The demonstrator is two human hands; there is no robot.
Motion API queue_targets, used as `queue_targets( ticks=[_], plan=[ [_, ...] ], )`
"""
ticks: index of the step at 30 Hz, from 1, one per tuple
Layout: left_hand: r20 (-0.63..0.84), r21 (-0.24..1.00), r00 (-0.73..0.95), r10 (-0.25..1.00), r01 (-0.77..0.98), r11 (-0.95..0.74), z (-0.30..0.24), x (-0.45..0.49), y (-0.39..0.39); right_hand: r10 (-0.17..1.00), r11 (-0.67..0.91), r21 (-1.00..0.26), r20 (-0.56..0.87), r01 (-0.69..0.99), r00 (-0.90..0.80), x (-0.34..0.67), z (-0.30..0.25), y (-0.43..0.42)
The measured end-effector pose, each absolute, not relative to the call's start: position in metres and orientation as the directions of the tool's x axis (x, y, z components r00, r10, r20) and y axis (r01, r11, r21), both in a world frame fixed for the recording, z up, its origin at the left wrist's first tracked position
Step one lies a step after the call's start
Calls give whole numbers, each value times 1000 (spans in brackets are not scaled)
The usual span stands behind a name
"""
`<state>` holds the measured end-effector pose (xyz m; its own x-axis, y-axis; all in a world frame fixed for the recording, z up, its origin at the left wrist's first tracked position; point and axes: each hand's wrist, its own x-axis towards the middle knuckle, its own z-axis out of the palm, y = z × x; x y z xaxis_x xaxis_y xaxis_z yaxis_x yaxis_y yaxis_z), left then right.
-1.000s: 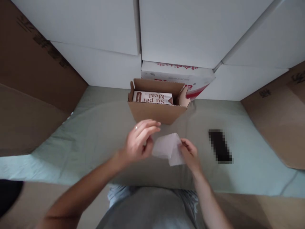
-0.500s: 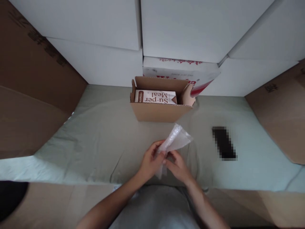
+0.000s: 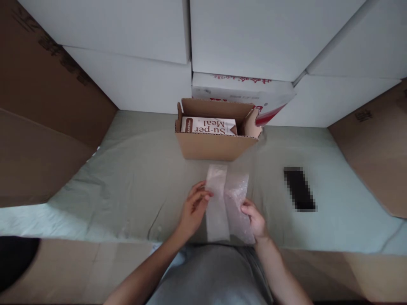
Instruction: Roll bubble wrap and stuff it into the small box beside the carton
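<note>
Both my hands hold a clear bubble-wrap sheet spread out in front of me above the grey-green cloth. My left hand pinches its left edge, fingers closed on it. Gripping the right edge is my right hand. Just beyond the sheet stands a small open cardboard box with a white "Su-per Meal" carton lying inside it.
Large white boxes are stacked at the back, one with red print right behind the small box. Brown cartons stand at left and right. A dark blurred object lies on the cloth to the right.
The bubble wrap was bunched and folded between my hands; now it is opened out flat, with my hands apart at its two edges.
</note>
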<state>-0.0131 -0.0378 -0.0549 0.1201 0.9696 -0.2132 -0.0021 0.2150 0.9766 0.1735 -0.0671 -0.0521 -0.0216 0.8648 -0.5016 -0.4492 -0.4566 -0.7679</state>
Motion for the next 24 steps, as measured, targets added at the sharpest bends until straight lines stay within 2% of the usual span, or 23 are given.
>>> queue_targets(
  ticks=[4, 7, 10, 13, 15, 18, 21, 24],
  plan=[
    [-294, 955, 280, 914, 36, 296, -44, -8, -44, 831, -501, -657, -546, -564, -103, 160, -47, -71],
    [-327, 945, 297, 897, 109, 308, -49, -14, -40, 845, -481, -701, -532, -526, -63, 166, -50, -72],
    [-215, 956, 149, 965, 235, 177, -64, -31, -30, 884, -416, -852, -460, -317, 77, 187, -59, -69],
    [28, 844, 15, 1000, 535, -32, -80, -48, -24, 951, -273, -955, -251, 113, 178, 206, -71, -66],
    [142, 701, 29, 989, 703, -121, -90, -53, -24, 978, -162, -890, -88, 427, 187, 211, -79, -67],
    [149, 582, 60, 987, 802, -136, -100, -55, -25, 974, -118, -655, 70, 746, 216, 208, -90, -72],
    [119, 558, 124, 985, 812, -169, -106, -60, -19, 978, -62, -476, 145, 877, 148, 195, -93, -75],
    [82, 531, 253, 964, 807, -257, -108, -68, -8, 984, 180, -444, 85, 878, -158, 175, -94, -74]
  ],
)
